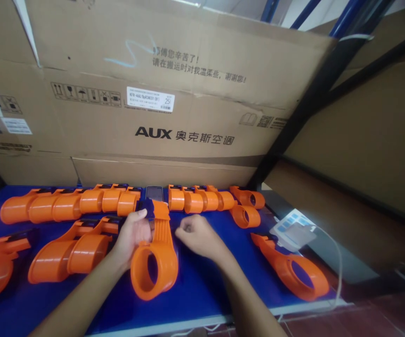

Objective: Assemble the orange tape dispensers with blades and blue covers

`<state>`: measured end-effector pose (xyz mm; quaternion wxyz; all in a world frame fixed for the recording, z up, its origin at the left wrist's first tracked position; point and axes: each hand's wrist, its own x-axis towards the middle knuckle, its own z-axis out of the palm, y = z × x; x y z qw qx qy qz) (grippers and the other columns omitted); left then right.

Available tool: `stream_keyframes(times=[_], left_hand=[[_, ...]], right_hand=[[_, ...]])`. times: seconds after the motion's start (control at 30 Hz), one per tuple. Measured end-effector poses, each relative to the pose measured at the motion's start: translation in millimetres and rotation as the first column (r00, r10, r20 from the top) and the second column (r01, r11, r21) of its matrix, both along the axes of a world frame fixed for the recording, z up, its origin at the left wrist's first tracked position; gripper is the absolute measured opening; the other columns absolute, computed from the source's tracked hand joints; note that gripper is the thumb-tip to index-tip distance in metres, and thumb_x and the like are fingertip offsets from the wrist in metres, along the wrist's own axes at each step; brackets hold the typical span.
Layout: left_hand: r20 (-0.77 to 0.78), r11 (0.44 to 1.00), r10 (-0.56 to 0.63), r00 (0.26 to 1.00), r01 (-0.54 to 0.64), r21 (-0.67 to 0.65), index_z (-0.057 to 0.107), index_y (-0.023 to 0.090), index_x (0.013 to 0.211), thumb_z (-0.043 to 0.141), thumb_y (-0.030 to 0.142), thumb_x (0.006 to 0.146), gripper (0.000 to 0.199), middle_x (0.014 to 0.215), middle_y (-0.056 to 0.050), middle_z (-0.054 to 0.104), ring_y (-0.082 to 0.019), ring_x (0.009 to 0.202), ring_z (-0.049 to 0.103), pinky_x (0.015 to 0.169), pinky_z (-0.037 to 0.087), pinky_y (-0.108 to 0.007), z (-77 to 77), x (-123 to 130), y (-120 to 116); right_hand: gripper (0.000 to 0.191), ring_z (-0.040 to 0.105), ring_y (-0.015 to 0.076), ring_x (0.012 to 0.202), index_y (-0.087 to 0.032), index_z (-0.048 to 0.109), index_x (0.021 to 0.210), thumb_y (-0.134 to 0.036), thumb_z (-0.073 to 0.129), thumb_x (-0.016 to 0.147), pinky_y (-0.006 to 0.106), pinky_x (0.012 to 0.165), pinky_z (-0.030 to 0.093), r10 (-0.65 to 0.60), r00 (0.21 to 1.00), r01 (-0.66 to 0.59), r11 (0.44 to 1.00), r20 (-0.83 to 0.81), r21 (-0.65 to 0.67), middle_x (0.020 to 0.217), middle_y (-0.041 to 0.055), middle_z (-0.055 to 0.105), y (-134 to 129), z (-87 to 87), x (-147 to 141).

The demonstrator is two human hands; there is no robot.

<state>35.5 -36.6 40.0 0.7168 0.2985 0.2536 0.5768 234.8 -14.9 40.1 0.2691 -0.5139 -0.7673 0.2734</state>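
Observation:
My left hand (129, 236) is closed around the dark blue upper end of an orange packing tape dispenser (163, 231). The dispenser's round, hollow ring points toward me, over the blue tabletop. Just right of it, my right hand (199, 235) is curled into a loose fist, apart from the dispenser; whatever may be inside its fingers is hidden. Beyond my hands stands a row of similar orange dispensers (68, 206), continuing on the right with more dispensers (192, 201). Two others (88, 252) lie close to my left forearm.
Cardboard panels (195, 112) rise behind the blue table (195, 299). A phone-like device (154, 193) is at the back. On the right are a single dispenser (293, 271), a white item with blue patches (293, 229) and a white cable (341, 262). A dark metal post (293, 117) slants up.

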Motion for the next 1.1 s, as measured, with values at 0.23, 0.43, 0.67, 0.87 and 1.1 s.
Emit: stream_keyframes(times=[0.23, 0.43, 0.67, 0.87, 1.1], left_hand=[[0.018, 0.994, -0.074, 0.997, 0.075, -0.078, 0.068, 0.018, 0.115, 0.071, 0.039, 0.081, 0.040, 0.096, -0.011, 0.079, -0.030, 0.091, 0.077, 0.080, 0.061, -0.041, -10.2, 8, -9], [0.037, 1.000, 0.009, 0.999, -0.008, -0.027, 0.068, 0.019, 0.121, 0.069, 0.043, 0.077, 0.050, 0.098, -0.011, 0.079, -0.032, 0.095, 0.076, 0.079, 0.062, -0.043, -14.9, 11, 8], [0.092, 0.998, 0.042, 0.995, -0.046, 0.043, 0.071, 0.022, 0.111, 0.064, 0.052, 0.077, 0.045, 0.091, -0.010, 0.079, -0.033, 0.096, 0.075, 0.075, 0.062, -0.043, -6.7, 5, 12], [0.057, 0.994, 0.103, 0.993, -0.105, 0.032, 0.069, 0.020, 0.112, 0.069, 0.048, 0.077, 0.044, 0.102, -0.011, 0.077, -0.033, 0.102, 0.073, 0.081, 0.060, -0.044, -9.9, 6, 8], [-0.085, 0.951, 0.288, 0.954, -0.275, 0.143, 0.067, 0.029, 0.120, 0.082, 0.027, 0.073, 0.050, 0.132, -0.004, 0.067, -0.026, 0.124, 0.062, 0.096, 0.053, -0.035, -15.1, 8, 5]], right_hand=[[0.033, 0.035, 0.0087, 0.050, -0.021, 0.041, 0.058, -0.033, 0.060, 0.082, 0.022, 0.048, 0.025, -0.178, 0.848, 0.219, 0.976, -0.498, 0.023, 0.054, -0.0061, 0.038, 8, -3.4, -2], [0.037, 0.035, 0.0094, 0.052, -0.023, 0.045, 0.072, -0.044, 0.072, 0.087, 0.022, 0.051, 0.031, 0.034, 0.708, -0.121, 0.990, -0.705, -0.074, 0.060, -0.0075, 0.040, -7, 6.3, -16], [0.031, 0.057, 0.0199, 0.102, -0.025, 0.058, 0.108, -0.053, 0.064, 0.094, 0.033, 0.095, 0.047, 0.219, 0.747, -0.329, 0.942, -0.628, -0.063, 0.106, 0.0022, 0.060, -11, 11.5, -19], [0.028, 0.060, 0.0212, 0.106, -0.025, 0.061, 0.110, -0.050, 0.062, 0.096, 0.035, 0.098, 0.048, 0.140, 0.764, -0.178, 0.984, -0.629, 0.003, 0.108, 0.0028, 0.063, -8, 5.0, -18], [0.032, 0.066, 0.0252, 0.110, -0.024, 0.067, 0.115, -0.042, 0.073, 0.089, 0.042, 0.100, 0.052, 0.153, 0.764, -0.076, 0.986, -0.626, 0.147, 0.117, 0.0083, 0.071, -2, 1.2, -9]])
